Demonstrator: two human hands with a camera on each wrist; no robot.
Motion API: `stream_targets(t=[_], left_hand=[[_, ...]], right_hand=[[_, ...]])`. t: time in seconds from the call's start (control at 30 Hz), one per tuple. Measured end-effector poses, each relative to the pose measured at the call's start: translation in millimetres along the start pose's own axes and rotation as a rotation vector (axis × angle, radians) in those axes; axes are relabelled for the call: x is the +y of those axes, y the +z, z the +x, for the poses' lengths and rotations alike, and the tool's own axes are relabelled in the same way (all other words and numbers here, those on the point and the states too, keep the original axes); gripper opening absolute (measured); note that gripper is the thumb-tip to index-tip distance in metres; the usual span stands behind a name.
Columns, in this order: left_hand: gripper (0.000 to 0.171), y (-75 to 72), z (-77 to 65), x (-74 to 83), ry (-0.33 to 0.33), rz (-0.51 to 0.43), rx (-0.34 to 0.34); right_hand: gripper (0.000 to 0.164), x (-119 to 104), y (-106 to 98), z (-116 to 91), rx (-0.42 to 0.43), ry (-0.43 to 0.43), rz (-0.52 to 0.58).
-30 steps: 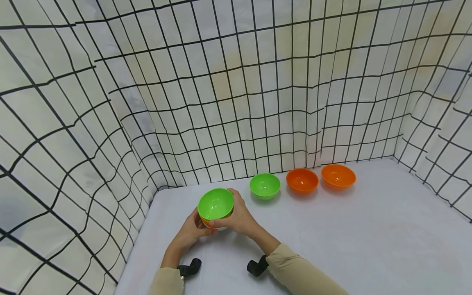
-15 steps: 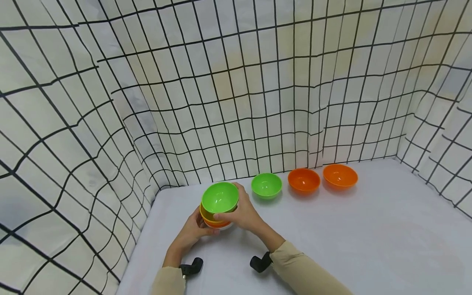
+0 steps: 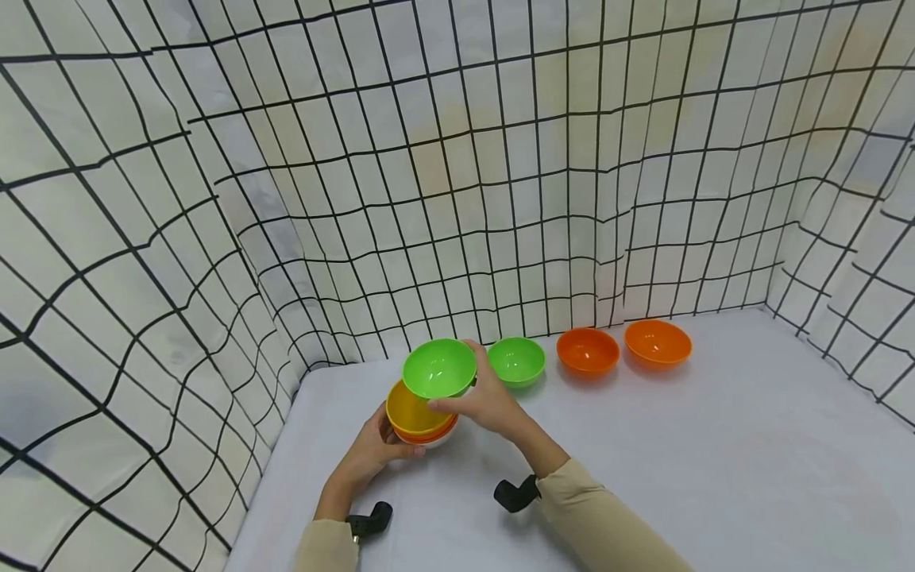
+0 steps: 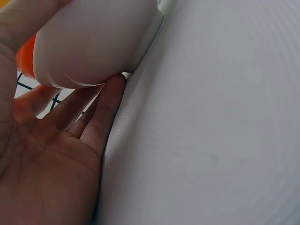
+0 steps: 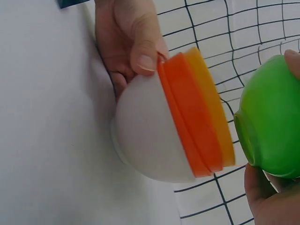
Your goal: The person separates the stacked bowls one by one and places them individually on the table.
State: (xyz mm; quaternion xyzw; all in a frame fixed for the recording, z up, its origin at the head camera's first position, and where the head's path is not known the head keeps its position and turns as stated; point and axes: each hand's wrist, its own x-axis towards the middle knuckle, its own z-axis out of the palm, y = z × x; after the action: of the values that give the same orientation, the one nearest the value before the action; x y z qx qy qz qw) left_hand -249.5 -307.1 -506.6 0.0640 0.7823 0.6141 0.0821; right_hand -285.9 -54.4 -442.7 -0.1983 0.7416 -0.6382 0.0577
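My left hand (image 3: 368, 451) grips a stack of nested bowls low over the white table, thumb on the near side and fingers around the far side. A yellow bowl (image 3: 415, 409) sits uppermost in it. Below come orange bowls (image 5: 190, 117), and the white bowl (image 5: 145, 131) is outermost. My right hand (image 3: 493, 403) pinches a green bowl (image 3: 439, 368) by its side, thumb at the near rim. This bowl is held above and right of the stack, apart from it in the right wrist view. In the left wrist view, fingers (image 4: 101, 117) curl under the white bowl.
At the back of the table (image 3: 643, 469) stand a second green bowl (image 3: 516, 362), a dark orange bowl (image 3: 588, 352) and a lighter orange bowl (image 3: 657, 344) in a row. Behind them rises a white cloth wall (image 3: 443, 175) with black grid lines.
My right hand has lifted the green bowl off the stack, moving it up and right, so the yellow bowl's inside now shows. The left hand stays in place with the stack.
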Motion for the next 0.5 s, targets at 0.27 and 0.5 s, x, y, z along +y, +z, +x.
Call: stream_targets(t=[0.27, 0.5], left_hand=[[0.096, 1.9, 0.8, -0.6, -0.009, 0.002, 0.017], [0.098, 0.6, 2.6, -1.6, -0.003, -0.011, 0.013]], right_hand=[[0.116, -12, -19, -2, 0.052, 0.026, -0.031], [0.115, -20, -39, -4, 0.060, 0.051, -0.033]])
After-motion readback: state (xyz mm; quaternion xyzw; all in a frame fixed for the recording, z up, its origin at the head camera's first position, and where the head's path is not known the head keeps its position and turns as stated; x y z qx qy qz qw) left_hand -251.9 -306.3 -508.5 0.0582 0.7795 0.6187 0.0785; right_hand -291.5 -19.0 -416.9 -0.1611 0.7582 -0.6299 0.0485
